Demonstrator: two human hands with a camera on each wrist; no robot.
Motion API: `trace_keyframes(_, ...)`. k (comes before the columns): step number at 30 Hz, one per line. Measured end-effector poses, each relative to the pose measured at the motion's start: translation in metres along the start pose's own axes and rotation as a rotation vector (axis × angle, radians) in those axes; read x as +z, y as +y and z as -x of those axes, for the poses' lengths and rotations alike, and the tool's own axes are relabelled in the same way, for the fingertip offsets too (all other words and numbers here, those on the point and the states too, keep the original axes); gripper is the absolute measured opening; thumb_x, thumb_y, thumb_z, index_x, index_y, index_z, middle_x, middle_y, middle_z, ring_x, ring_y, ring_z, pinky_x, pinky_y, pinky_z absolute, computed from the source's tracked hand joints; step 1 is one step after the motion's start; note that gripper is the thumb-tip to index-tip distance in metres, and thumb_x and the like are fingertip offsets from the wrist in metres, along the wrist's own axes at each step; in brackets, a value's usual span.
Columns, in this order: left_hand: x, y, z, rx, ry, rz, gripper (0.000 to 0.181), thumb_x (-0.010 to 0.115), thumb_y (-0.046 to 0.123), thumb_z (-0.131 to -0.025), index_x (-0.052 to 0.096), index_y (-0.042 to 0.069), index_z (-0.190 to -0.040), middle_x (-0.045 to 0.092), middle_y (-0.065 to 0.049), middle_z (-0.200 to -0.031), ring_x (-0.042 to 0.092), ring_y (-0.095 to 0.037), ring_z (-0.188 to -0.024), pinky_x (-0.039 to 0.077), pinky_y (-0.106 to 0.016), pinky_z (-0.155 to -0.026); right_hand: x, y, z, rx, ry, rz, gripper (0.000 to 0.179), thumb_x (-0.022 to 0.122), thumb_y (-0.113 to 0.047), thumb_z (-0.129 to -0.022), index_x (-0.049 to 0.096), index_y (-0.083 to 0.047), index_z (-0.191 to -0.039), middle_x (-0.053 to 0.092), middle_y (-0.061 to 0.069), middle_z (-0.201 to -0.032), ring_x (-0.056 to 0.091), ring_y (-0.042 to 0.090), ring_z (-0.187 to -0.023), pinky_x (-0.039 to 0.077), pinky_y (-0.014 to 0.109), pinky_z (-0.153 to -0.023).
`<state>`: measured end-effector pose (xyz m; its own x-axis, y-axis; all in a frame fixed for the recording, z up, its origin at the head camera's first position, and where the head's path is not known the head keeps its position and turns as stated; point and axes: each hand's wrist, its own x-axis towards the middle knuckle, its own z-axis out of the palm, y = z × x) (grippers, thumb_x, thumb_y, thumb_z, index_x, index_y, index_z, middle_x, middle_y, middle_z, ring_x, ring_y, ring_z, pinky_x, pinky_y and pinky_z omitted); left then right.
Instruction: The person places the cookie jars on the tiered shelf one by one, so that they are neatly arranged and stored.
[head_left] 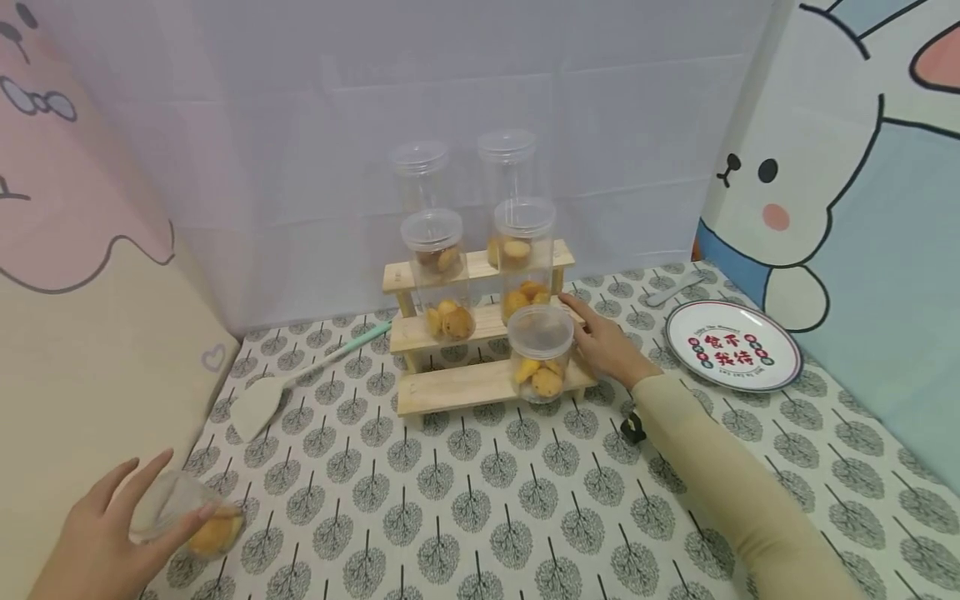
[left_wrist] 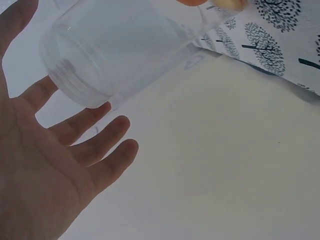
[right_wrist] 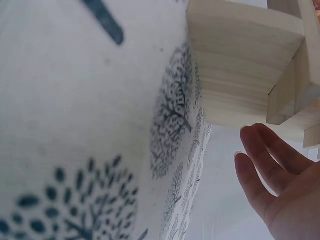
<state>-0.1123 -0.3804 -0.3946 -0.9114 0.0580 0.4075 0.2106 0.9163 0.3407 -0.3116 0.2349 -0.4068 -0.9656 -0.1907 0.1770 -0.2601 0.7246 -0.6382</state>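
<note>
At the lower left, my left hand [head_left: 112, 533] has its fingers spread beside a clear jar [head_left: 168, 500] with yellow cookies in its bottom. In the left wrist view the jar's lid [left_wrist: 70, 82] is right by the fingertips, and the fingers are not curled round it. My right hand [head_left: 603, 342] is at the right side of a three-step wooden rack [head_left: 457, 387], fingers extended. A lidded jar of cookies [head_left: 540, 354] stands on the lowest step, just left of that hand. The right wrist view shows the fingers [right_wrist: 265, 150] close below the rack's wooden boards.
Two cookie jars [head_left: 442, 321] [head_left: 527, 275] stand on the middle step, and two tall jars [head_left: 420, 183] [head_left: 508, 162] on the top one. Left of the rack lies a spatula [head_left: 258, 404] with a green handle. A printed plate [head_left: 733, 346] and a grey utensil [head_left: 675, 289] lie at right.
</note>
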Motion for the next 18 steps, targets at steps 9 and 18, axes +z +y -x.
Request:
trace_keyframes(9,0.015,-0.01,0.014,-0.171,-0.106,-0.068,0.098,0.08,0.041,-0.082,0.026,0.011,-0.158,0.033,-0.043,-0.137,0.04,-0.065,-0.11,0.038,-0.08,-0.076,0.001,0.001,-0.002,0.0,0.004,0.0,0.056,0.03,-0.058,-0.104,0.019,-0.045,-0.157,0.057,0.023,-0.138,0.06,0.039,-0.119,0.044,0.064,-0.102)
trace_keyframes(18,0.023,-0.002,0.02,-0.232,-0.051,-0.009,0.096,0.08,0.036,-0.083,0.024,0.017,-0.159,0.035,-0.04,-0.135,0.042,-0.059,-0.108,0.041,-0.076,-0.071,0.002,0.001,-0.001,-0.001,0.009,-0.017,0.056,0.032,-0.057,-0.104,0.02,-0.044,-0.158,0.057,0.023,-0.138,0.06,0.039,-0.119,0.044,0.064,-0.102)
